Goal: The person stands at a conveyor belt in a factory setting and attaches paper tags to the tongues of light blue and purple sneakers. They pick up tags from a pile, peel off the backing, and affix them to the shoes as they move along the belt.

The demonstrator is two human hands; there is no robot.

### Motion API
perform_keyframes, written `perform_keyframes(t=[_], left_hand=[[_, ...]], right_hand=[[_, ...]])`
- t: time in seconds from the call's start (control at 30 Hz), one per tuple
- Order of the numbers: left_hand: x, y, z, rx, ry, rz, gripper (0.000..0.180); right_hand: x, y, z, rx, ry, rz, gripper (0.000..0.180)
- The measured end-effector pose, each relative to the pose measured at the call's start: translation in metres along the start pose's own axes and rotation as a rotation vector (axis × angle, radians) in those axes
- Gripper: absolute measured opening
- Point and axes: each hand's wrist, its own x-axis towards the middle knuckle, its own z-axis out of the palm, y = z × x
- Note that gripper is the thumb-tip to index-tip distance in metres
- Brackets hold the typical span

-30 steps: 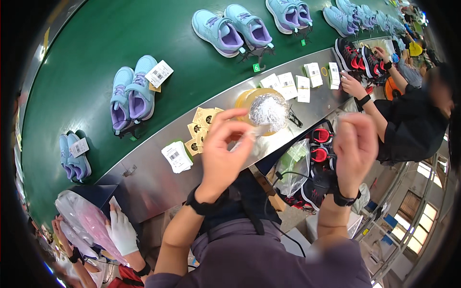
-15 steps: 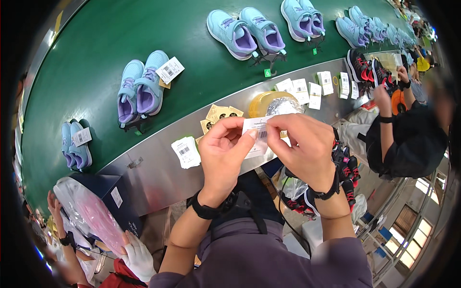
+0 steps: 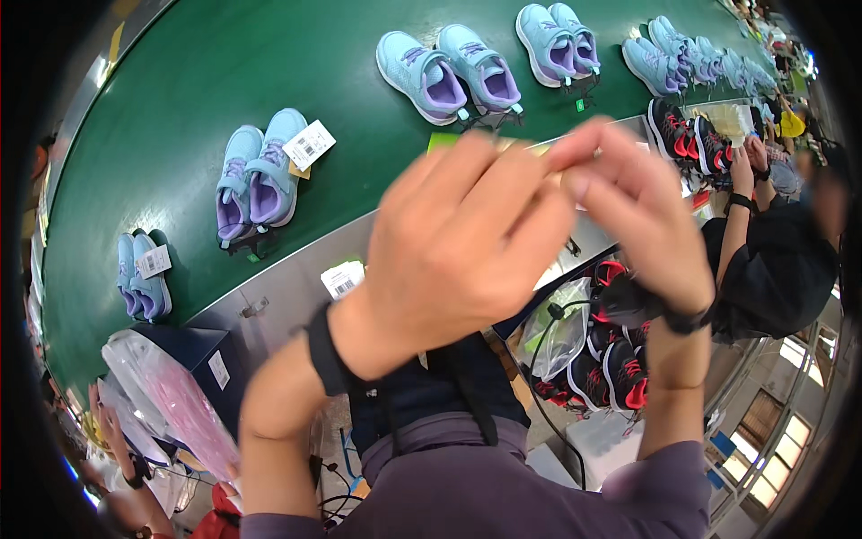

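**Asker:** Hands first, please. What are they doing and where?

**Describer:** Both bare hands are raised close to the camera and fill the middle of the view, blurred. The left hand (image 3: 458, 260) is larger in frame, back toward us, a black band at its wrist. The right hand (image 3: 628, 211) sits just beside it, touching at the fingertips, also with a dark wristband. The fingers of both are curled inward and meet at the top. Whether they pinch anything there, I cannot tell; the blur hides it.

**Asker:** What lies behind them, biggest thing first?

**Describer:** A wide green conveyor belt (image 3: 180, 108) curves across the upper left. Below it runs a grey metal tabletop (image 3: 269, 301), partly hidden by the hands.

**Asker:** And on the belt?

**Describer:** Pairs of light blue and purple shoes. One pair (image 3: 256, 175) with a white tag (image 3: 308, 144) lies left of the hands; another pair (image 3: 449, 72) lies above them; a smaller pair (image 3: 144, 274) sits far left.

**Asker:** Anything else nearby?

**Describer:** A person in a black top (image 3: 777, 269) stands at right. Black and red shoes (image 3: 606, 373) are piled under the right wrist. A clear bag with pink contents (image 3: 166, 404) is at lower left. A small white label (image 3: 343, 279) rests on the tabletop just left of the left wrist.
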Motion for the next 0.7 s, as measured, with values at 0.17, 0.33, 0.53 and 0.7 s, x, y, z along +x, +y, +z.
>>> perform_keyframes(t=[0.17,0.33,0.53,0.7], left_hand=[[0.068,-0.035,0.013,0.281,-0.243,0.344,0.011],[0.103,-0.089,0.058,-0.102,-0.558,-0.218,0.014],[0.04,-0.216,0.139,-0.121,-0.495,-0.434,0.015],[0.031,-0.238,0.171,-0.361,-0.778,-0.876,0.014]], right_hand=[[0.052,-0.003,-0.053,-0.724,0.153,-0.327,0.011],[0.115,0.034,-0.097,-0.732,0.195,-0.276,0.011],[0.181,0.105,-0.098,-1.175,-0.115,-0.033,0.017],[0.224,0.177,-0.081,-0.939,-0.062,-0.079,0.022]])
